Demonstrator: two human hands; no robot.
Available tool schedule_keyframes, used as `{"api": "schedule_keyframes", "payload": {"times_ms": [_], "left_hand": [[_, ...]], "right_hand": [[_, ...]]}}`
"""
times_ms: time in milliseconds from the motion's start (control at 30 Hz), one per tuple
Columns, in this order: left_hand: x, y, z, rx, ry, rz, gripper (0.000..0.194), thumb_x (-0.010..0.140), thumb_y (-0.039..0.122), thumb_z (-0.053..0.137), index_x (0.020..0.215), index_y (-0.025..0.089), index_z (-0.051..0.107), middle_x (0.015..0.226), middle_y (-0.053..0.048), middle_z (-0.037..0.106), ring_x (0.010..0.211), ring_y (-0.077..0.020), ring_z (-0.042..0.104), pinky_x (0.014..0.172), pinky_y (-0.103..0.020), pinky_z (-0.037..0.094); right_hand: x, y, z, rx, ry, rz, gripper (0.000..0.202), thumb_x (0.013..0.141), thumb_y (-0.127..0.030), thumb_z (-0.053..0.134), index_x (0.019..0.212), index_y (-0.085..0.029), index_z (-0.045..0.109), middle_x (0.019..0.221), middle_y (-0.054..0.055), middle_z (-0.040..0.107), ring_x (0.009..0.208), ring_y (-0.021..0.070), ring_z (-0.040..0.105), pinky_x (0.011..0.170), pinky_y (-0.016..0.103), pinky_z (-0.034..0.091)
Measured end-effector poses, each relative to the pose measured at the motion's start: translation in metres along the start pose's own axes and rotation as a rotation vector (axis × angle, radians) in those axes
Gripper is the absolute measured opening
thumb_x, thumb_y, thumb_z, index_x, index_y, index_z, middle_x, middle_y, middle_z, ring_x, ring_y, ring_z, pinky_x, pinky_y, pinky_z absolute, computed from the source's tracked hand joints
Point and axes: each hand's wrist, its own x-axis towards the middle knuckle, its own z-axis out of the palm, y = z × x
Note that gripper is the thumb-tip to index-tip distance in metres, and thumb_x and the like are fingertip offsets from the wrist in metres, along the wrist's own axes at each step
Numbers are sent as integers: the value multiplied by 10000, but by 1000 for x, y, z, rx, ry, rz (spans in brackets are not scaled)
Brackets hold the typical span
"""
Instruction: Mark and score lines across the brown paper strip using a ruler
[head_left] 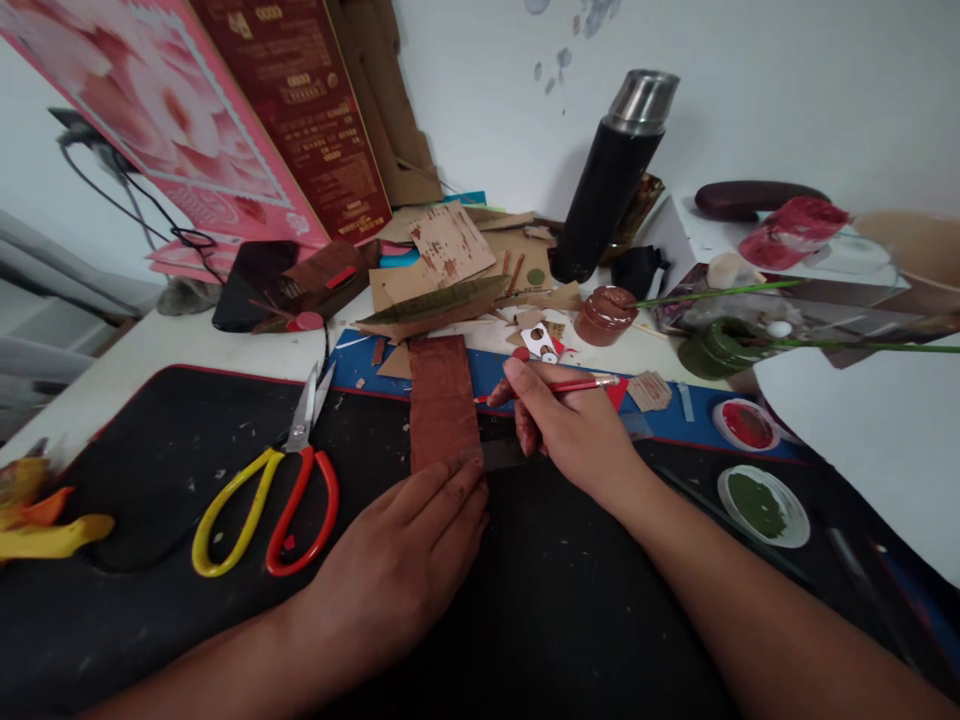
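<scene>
A reddish-brown painted strip [441, 400], which looks like cardboard, lies upright in view on the black mat. My left hand [409, 555] rests flat across its near end, fingers stretched out and pressed close together. From beneath those fingertips a clear ruler [504, 456] seems to run rightward under my right hand; its covered part is hidden. My right hand [574, 425] is closed round a red pencil [577, 384], whose tip points left at the strip's right edge. Brown paint stains the right fingers. Scissors [300, 440] with one yellow and one red handle lie partly open left of the strip.
Cardboard scraps [454, 245] pile up behind the strip. A black thermos [611, 180] stands at the back. Brown paint jar [604, 315], green paint jar [716, 345], red paint lid [746, 424] and green paint lid [765, 506] sit to the right. A phone [251, 285] lies back left.
</scene>
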Motion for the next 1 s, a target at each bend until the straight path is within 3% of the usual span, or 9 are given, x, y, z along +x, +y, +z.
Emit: {"api": "schedule_keyframes", "payload": {"times_ms": [1000], "left_hand": [[-3, 2, 2, 19, -42, 12, 311, 992, 81, 496, 1233, 29, 685, 1332, -215, 701, 1237, -329, 676, 992, -456, 628]], "right_hand": [[1, 3, 0, -49, -26, 9, 457, 1051, -552, 508, 877, -210, 755, 506, -52, 573, 464, 117, 571, 495, 250, 436]]}}
